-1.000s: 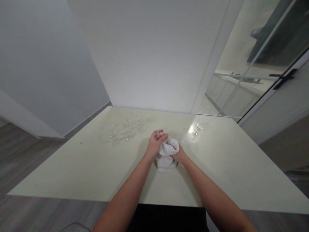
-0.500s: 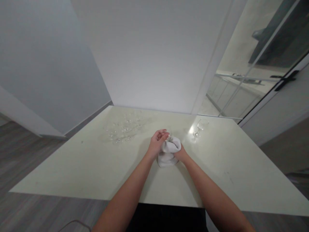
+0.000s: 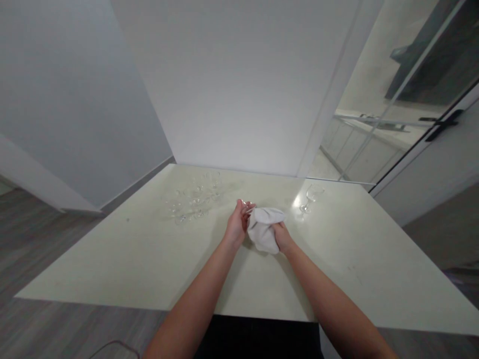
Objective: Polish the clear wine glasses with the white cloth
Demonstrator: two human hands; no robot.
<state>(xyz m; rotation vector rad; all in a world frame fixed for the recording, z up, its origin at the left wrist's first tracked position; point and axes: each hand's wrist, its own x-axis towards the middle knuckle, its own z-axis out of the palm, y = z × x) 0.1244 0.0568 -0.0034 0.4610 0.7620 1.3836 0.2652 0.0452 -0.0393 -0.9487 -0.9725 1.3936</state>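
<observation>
My left hand is closed round the clear base end of a stemmed glass, above the middle of the table. A white cloth covers the rest of that glass, so its bowl is hidden. From the right, my right hand grips the cloth, its fingers partly tucked behind the folds. To the right and farther back, another clear stemmed glass stands apart from both hands.
Several clear glasses stand grouped at the back left of the pale table. A white wall rises behind the table. On the right is a glass-paned door with a black handle.
My left hand has turned and shifted slightly left with the glass. The cloth has swung round, its lower part now hanging between my hands. The other glasses have stayed put.
</observation>
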